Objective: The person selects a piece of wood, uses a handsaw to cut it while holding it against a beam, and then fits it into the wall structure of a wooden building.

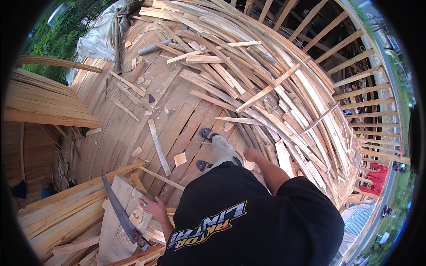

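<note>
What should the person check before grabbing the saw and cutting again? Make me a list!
1. Saw within reach: ok, it lies flat on the board beside the left hand.
2. Left hand off the blade: ok, it rests beside the blade, near the handle end.
3. Right hand free: ok, it looks empty, hanging by the leg.
4. Footing: not ok, loose offcuts lie on the plank floor near the sandals.
5. Board held steady: cannot tell, no clamp shows.
6. Path to the wood pile: not ok, slats lie scattered.
</note>
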A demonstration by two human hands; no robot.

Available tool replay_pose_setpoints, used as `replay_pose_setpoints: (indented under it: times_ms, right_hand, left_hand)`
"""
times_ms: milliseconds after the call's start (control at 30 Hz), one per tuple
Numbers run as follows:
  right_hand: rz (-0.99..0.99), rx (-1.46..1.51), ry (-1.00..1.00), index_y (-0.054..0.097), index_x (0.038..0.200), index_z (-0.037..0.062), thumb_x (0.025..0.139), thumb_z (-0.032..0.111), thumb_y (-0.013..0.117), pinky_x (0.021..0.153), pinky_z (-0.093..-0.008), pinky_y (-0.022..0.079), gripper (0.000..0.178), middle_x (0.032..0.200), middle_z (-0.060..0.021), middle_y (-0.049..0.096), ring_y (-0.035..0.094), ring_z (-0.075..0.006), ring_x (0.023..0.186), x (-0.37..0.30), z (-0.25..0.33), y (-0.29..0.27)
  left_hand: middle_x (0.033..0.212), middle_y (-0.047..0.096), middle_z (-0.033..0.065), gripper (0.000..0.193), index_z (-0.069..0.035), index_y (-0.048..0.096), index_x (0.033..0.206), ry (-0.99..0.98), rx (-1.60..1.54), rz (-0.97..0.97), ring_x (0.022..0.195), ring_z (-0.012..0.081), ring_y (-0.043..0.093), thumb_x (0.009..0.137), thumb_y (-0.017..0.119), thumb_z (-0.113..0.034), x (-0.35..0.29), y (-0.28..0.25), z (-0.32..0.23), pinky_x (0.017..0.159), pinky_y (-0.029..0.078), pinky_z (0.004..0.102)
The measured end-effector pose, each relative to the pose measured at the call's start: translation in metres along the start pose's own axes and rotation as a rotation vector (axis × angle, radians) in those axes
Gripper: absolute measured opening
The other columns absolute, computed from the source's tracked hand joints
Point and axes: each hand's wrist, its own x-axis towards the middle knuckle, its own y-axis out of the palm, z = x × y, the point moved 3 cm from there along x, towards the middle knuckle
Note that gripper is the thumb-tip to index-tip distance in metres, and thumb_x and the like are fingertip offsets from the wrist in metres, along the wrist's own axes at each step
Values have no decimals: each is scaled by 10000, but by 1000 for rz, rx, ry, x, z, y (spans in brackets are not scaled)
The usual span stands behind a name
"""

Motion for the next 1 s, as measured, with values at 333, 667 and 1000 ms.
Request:
replay_pose_setpoints:
  times_ms: [333, 667, 1000]
  right_hand:
    - [-250, 604, 263, 663, 901, 4, 864, 231, 446, 821, -508, 484, 316, 942, -260, 648, 624, -430, 897, -22, 62, -25]
    - [-159, 610, 373, 629, 911, -39, 850, 269, 478, 851, -469, 485, 348, 972, -250, 647, 616, -412, 943, -54, 64, 54]
    - [-240, 718, 514, 634, 966, 0, 858, 272, 507, 854, -471, 484, 319, 999, -247, 647, 622, -401, 955, -72, 70, 78]
  left_hand:
    - [1498, 252, 217, 763, -72, 301, 1431, 20, 91, 109, 1363, 390, 237, 787, 644, -295, 1, 3, 18, 1042, 253, 571]
    - [1496, 299, 120, 756, -132, 340, 1423, 123, 124, 105, 1320, 378, 302, 770, 661, -334, 10, 6, 32, 1006, 295, 573]
    - [1480, 343, 70, 817, -164, 365, 1414, 113, 179, 98, 1298, 362, 340, 729, 725, -428, 15, 14, 48, 993, 314, 564]
